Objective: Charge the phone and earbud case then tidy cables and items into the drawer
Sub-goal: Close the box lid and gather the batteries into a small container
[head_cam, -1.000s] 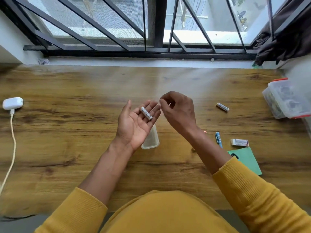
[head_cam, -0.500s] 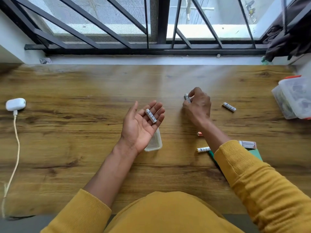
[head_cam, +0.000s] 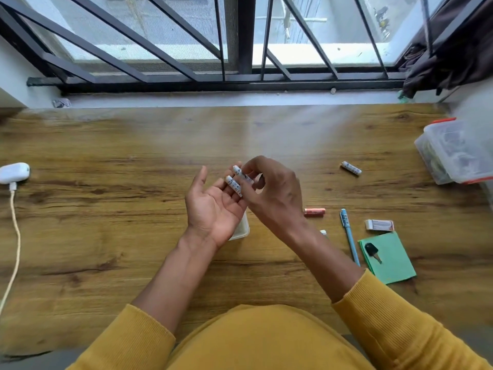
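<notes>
Evidently light, rigid and roll-prone, the small white cylindrical batteries suit mid-body pinches: right hand pinches one, left hand lies cupped, fingers relaxed, cradling another.

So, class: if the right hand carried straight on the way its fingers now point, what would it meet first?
The right hand, pinching a battery, points left toward the left hand. It would probably first meet those upturned fingers and the battery lying on them; depth is uncertain.
</notes>
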### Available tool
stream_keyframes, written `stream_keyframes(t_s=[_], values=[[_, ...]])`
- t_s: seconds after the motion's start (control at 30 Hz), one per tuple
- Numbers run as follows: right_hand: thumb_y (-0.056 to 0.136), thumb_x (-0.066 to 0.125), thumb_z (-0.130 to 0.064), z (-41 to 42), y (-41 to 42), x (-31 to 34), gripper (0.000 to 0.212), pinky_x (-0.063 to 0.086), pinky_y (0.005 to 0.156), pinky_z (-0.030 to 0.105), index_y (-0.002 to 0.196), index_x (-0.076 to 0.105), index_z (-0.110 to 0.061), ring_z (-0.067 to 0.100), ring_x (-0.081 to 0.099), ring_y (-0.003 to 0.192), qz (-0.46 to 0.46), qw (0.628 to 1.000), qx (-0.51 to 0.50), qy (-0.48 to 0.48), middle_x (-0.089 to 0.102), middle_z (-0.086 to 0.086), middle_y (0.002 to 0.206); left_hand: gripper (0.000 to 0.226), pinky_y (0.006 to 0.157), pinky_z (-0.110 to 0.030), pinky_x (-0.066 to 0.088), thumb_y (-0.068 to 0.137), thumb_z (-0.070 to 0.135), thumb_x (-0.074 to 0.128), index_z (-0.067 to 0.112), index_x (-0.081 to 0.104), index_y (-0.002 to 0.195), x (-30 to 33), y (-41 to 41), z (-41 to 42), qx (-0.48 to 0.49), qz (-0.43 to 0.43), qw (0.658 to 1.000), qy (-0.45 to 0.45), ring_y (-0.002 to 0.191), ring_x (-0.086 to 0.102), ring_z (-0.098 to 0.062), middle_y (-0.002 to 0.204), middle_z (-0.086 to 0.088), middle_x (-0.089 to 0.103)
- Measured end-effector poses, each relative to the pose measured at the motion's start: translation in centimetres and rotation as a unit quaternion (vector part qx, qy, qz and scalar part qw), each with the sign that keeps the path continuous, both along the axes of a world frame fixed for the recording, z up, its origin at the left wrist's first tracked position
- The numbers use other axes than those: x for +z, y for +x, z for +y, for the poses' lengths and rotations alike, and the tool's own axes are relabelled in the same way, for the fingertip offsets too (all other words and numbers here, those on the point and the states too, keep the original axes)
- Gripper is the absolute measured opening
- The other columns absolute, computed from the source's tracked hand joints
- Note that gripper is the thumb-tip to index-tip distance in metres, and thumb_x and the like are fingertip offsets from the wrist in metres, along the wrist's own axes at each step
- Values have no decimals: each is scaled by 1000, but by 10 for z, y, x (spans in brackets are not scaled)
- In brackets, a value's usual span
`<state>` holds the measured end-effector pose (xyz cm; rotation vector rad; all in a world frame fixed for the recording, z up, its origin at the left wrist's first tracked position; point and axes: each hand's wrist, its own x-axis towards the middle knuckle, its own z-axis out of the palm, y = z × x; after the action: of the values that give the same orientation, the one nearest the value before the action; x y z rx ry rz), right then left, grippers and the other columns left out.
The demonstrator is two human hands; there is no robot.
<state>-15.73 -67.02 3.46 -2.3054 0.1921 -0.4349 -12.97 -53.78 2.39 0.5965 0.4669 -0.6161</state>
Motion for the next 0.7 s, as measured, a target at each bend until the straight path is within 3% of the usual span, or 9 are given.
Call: stream_keyframes(t_s=[0.13,0.37,0.43,0.57,0.7], values=[[88,73,-32,0,-8,-10,11,55,63,40,90,65,-25,17,63,74,20,999,7,-38,64,-8,85,75,96,-42,63,105,59,42,-1,54,150,3,-6,-2,-8,6,1000,-16,112,74,-38,129,-24,70],[92,70,-28,-43,-10,-9,6,49,64,32,93,71,-23,14,63,74,-9,996,-75,-47,70,-7,90,74,113,-50,51,106,54,47,-6,50,150,3,-10,-21,-5,26,999,-38,131,65,-39,141,-26,64],[90,69,-25,-71,-7,-18,10,50,68,34,99,73,-23,20,67,84,33,989,-118,-77,72,-5,96,74,119,-52,44,106,53,47,-7,51,148,1,-10,-27,-13,32,999,-33,136,60,-42,143,-27,63],[89,66,-19,-130,-6,-35,29,49,86,39,116,75,-21,32,63,111,155,956,-207,-136,73,5,117,70,119,-53,44,105,51,47,-7,53,144,0,-10,-41,-29,40,998,-29,139,57,-42,143,-28,63],[92,61,-17,-164,-9,-46,27,45,93,44,115,74,-17,38,55,117,190,933,-254,-170,68,12,122,69,119,-53,43,106,52,47,-8,57,139,1,-16,-50,-44,42,998,-28,140,56,-42,147,-27,60]])
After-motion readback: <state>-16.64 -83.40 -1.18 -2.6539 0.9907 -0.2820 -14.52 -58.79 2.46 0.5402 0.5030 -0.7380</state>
